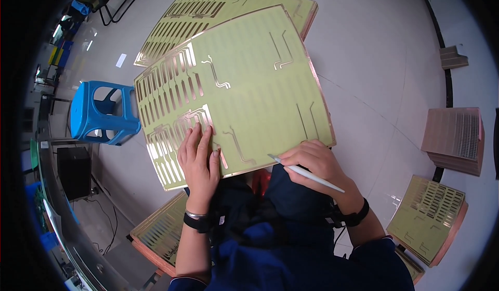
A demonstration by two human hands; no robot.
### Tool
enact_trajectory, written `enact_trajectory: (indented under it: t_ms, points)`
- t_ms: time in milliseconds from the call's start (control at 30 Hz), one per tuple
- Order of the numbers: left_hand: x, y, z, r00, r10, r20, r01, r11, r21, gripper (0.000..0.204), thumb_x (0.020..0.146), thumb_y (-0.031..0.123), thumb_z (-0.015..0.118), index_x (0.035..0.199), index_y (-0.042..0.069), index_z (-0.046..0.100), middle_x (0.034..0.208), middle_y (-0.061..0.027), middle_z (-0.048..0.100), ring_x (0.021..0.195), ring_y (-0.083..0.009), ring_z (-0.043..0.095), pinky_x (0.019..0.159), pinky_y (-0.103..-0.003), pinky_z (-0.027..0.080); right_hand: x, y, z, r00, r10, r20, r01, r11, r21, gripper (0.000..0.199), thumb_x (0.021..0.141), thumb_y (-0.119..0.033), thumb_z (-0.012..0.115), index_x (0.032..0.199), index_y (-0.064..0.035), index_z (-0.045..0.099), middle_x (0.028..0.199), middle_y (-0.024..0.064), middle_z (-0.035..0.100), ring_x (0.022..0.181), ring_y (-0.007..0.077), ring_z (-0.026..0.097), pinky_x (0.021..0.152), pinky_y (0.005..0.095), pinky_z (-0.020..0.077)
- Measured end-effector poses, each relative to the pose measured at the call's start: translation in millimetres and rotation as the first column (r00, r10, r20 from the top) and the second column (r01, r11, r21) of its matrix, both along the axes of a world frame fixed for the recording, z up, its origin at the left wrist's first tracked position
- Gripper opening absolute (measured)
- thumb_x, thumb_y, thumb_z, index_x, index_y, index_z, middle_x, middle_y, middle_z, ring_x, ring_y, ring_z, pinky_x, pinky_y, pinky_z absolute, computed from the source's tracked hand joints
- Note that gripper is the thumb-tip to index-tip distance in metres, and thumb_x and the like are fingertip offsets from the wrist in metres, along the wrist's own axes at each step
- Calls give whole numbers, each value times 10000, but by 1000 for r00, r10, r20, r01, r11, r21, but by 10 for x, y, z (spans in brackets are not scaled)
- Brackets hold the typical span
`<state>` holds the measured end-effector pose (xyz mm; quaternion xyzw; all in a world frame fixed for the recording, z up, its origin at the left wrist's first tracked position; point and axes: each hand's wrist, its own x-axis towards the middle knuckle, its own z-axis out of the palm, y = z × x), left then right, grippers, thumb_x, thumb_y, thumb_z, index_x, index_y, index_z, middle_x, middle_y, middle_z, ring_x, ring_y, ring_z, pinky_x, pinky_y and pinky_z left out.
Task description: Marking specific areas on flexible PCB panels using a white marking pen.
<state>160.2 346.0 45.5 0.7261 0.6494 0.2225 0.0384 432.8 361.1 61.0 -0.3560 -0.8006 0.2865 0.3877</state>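
A large yellow-green circuit board panel [260,109] with copper traces and a copper edge lies across my lap, tilted. My left hand [199,158] rests on its lower left part, fingers stretched over the copper pattern, and a band and dark strap circle that wrist. Between the fingers of my right hand [314,165] is a slim craft knife [314,177] with a pale handle. Its grey tip lies near the panel's near edge, right of the middle; whether it touches the surface I cannot tell. My right fingers are by the panel's lower right corner.
Beyond the panel stands a stack of similar boards [182,10]. A blue plastic stool [104,113] is at the left, near a black box [74,165] and loose cables. More board stacks stand at the right [426,218] and lower left [165,228]. A pinkish stack [451,137] leans by the right wall.
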Motion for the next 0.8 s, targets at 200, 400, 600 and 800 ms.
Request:
enact_trajectory:
  t_ms: [200,400,600,800]
  points:
    - [0,-1,9,1000,-5,1,5,1000,7,479,854,143,586,1330,122,541,1428,-109,443,1322,-329,385,1090,-436,264,-2,11,17,1000,-2,0,2,1000,16,191,704,-1,724,833,-85,611,862,8,678,795,203,636,707,327,460]
    - [-2,-10,22,1000,-12,-10,12,1000,-16,470,881,148,531,1349,97,522,1423,-146,445,1340,-345,371,1096,-438,255,102,6,-27,997,-6,-83,6,1000,-7,208,697,3,724,855,-80,619,880,27,682,808,228,640,722,344,475]
    - [-7,0,-19,1000,-6,1,6,1000,8,480,862,148,584,1339,130,534,1424,-107,447,1328,-328,380,1092,-434,259,190,12,-12,997,-67,-26,66,998,-22,223,696,9,725,871,-85,623,902,31,684,817,235,635,730,346,479]
    - [2,0,-6,1000,0,1,0,1000,1,476,865,147,583,1339,132,537,1423,-103,449,1334,-321,375,1096,-432,255,178,8,-21,996,-85,-2,85,996,-15,223,695,7,727,871,-78,620,895,26,680,805,233,628,727,340,478]
